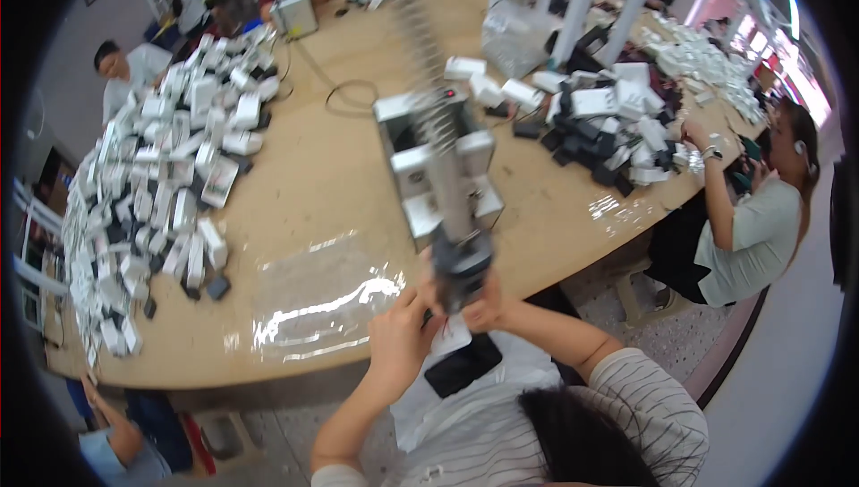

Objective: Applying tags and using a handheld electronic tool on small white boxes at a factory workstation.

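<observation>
My left hand [400, 335] is closed, its fingertips at a small white plastic piece [450, 336] with a bit of red wire on it. Close by on the other side, my right hand [484, 305] has its fingers curled in; what it grips is hidden. A dark tool [463, 265], blurred, hangs down over both hands from a coiled spring cord [438, 129] and covers some of the fingers. Below the hands a black flat object [463, 365] lies on my lap.
A metal fixture box [420, 214] with white blocks stands on the table [313, 183] just beyond my hands. White and black adapter-like housings are heaped at left [152, 192] and right [617, 120]. Clear plastic film [327, 294] lies near the front edge. A co-worker [752, 218] sits at right.
</observation>
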Tool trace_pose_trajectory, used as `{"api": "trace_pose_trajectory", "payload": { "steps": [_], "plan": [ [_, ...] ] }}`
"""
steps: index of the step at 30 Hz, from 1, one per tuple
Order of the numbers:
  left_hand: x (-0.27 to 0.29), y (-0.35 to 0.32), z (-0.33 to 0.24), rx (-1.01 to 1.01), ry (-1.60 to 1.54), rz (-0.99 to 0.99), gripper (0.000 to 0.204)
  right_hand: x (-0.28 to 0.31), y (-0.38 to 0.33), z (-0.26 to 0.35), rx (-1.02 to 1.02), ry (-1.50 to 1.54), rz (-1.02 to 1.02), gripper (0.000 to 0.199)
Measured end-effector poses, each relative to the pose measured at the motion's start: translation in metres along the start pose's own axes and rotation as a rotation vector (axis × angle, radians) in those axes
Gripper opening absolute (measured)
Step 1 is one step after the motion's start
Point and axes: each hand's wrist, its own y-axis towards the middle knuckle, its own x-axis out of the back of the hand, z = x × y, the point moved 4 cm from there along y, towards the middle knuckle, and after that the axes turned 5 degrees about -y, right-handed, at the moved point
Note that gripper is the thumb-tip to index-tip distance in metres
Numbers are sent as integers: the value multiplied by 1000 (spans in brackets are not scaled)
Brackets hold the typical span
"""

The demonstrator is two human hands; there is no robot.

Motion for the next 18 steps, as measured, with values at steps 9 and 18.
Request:
{"api": "trace_pose_trajectory", "payload": {
  "steps": [9, 18],
  "plan": [
    [24, -9, -8, -2, 70, 95, 21, -4, 11, 66, 384, 142, -183, 96],
    [251, 64, 33, 120, 507, -522, 46, 37, -1, 54, -7, -436, -348, 58]
  ]
}}
